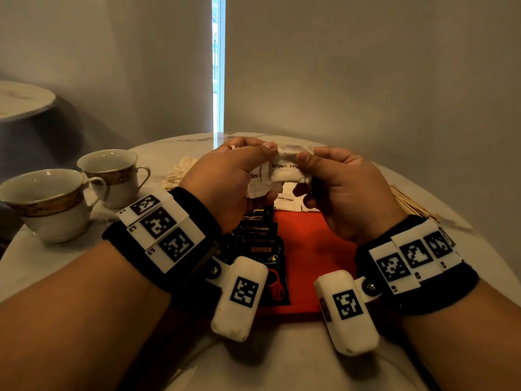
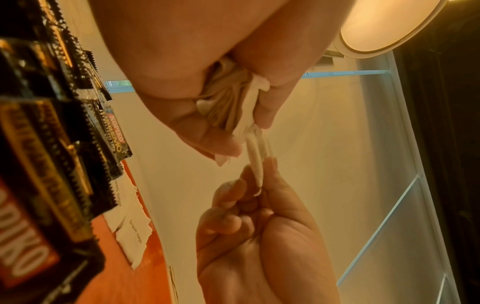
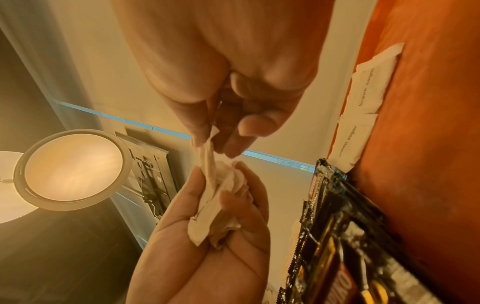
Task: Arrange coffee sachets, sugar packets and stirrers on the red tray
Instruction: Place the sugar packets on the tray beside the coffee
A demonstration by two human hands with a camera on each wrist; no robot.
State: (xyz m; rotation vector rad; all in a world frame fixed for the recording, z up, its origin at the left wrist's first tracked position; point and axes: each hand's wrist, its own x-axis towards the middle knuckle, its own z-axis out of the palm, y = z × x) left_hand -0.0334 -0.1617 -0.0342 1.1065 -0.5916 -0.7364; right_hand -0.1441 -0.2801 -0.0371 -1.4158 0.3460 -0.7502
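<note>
My left hand point(image 1: 253, 176) grips a crumpled bunch of white brown-sugar packets point(image 1: 284, 172) in the air above the far end of the red tray point(image 1: 310, 249). My right hand point(image 1: 306, 179) pinches the end of one packet point(image 2: 255, 164) of that bunch between thumb and fingers. The right wrist view shows the bunch point(image 3: 221, 205) lying in the left palm. Black Kopiko coffee sachets point(image 1: 259, 244) lie overlapped in a row along the tray's left side. Two more sugar packets point(image 1: 287, 201) lie flat at the tray's far edge. Wooden stirrers point(image 1: 411, 204) lie on the table, right of the tray.
Two gold-banded teacups point(image 1: 48, 201) point(image 1: 115, 176) stand on the round marble table at the left. A pale heap of paper items point(image 1: 180, 170) lies behind my left hand. The right half of the tray is bare red.
</note>
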